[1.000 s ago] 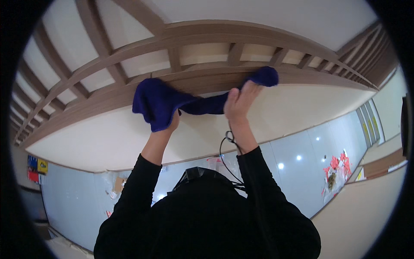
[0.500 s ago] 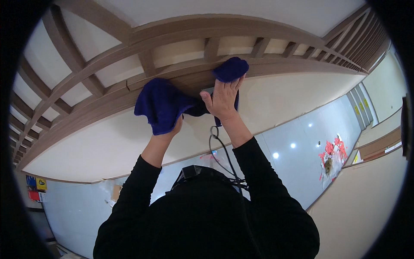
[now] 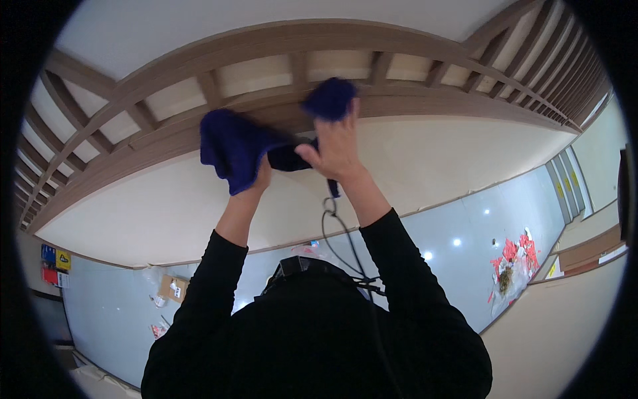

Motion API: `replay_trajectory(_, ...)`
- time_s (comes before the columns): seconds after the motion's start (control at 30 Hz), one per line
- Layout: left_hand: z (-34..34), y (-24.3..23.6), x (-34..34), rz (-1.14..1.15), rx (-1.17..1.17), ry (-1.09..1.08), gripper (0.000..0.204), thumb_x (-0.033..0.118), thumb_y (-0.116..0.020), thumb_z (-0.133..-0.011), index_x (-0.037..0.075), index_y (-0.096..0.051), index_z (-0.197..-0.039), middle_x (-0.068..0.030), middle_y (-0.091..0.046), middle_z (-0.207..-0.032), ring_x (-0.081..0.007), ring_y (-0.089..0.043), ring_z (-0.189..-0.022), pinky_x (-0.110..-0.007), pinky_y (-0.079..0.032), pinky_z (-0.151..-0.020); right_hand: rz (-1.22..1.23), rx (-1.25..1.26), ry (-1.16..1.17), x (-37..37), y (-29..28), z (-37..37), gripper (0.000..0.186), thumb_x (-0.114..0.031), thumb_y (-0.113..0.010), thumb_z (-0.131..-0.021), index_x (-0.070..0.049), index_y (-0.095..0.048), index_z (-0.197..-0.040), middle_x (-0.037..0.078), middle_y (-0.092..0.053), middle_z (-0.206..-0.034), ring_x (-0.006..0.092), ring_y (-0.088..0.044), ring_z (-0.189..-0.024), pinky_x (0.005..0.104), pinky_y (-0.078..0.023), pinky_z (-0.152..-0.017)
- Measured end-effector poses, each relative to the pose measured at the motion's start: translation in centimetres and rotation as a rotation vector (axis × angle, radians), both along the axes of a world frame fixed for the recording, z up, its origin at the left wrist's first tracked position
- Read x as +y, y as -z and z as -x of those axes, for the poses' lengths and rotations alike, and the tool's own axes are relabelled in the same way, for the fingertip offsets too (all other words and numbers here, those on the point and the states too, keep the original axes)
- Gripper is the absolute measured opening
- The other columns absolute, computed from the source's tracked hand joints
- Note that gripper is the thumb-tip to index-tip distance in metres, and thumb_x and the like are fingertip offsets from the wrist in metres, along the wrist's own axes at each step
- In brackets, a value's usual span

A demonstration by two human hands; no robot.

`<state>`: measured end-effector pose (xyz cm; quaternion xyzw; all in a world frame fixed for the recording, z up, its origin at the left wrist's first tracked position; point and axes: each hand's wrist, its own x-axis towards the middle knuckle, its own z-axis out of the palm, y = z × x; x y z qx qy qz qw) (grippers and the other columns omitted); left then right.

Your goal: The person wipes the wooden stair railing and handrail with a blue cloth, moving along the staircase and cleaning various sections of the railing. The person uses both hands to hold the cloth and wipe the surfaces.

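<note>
A dark blue cloth (image 3: 232, 149) hangs in loose folds in front of a brown wooden rail (image 3: 425, 105), and a narrow stretch of it links both my hands. Its left bunch covers the fingers of my left hand (image 3: 262, 177), which grips it from below. My right hand (image 3: 337, 149) reaches up with its thumb out to the side. A flap of the cloth lies over its fingertips, and one fingertip shows at the flap's right edge. Some blur runs through the flap and fingers. Whether the cloth presses on the wood is hard to make out.
Brown lattice slats (image 3: 382, 66) rise beyond the rail, and a pale panel (image 3: 438, 146) runs below it. A black cable (image 3: 345, 236) dangles by my right forearm. Red-and-white litter (image 3: 515, 266) and a cardboard box (image 3: 174, 288) lie on the grey floor (image 3: 465, 219).
My view has shifted along the rail, showing more of the box. Both hands sit slightly higher and further left in the picture, and the cloth over my right fingers has tilted left.
</note>
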<state>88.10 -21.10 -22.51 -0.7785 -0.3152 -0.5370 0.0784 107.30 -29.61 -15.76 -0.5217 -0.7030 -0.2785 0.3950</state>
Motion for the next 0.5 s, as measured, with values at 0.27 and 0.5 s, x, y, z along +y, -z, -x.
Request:
replay_trajectory(0.27, -6.9, -2.1, -0.9, 0.361, -0.483, -0.299, 0.061, 0.028, -0.04, -0.1, -0.005, -0.018, -0.148, -0.0228, -0.016, -0.155, -0.0357, -0.012, -0.145, -0.039, -0.005, -0.118, 0.153, -0.124, 0.112, -4.4, -1.4, -14.0, 0.044, -0.024, -0.054, -0.089, -0.005, -0.054, -0.129, 0.025, -0.046, -0.136, 0.0411, -0.033, -0.134, 0.0512, -0.016, -0.117)
replay_trajectory(0.5, -8.4, -3.0, 0.3, 0.301, -0.576, -0.355, 0.05, 0.031, -0.033, -0.1, -0.007, -0.052, -0.126, -0.0255, -0.048, -0.137, -0.0386, -0.045, -0.126, -0.041, -0.031, -0.107, 0.038, 0.422, -0.131, -9.9, -0.8, -20.3, 0.034, 0.002, -0.058, -0.078, 0.002, -0.057, -0.112, 0.023, -0.06, -0.107, 0.0399, -0.06, -0.095, 0.0385, -0.048, -0.083)
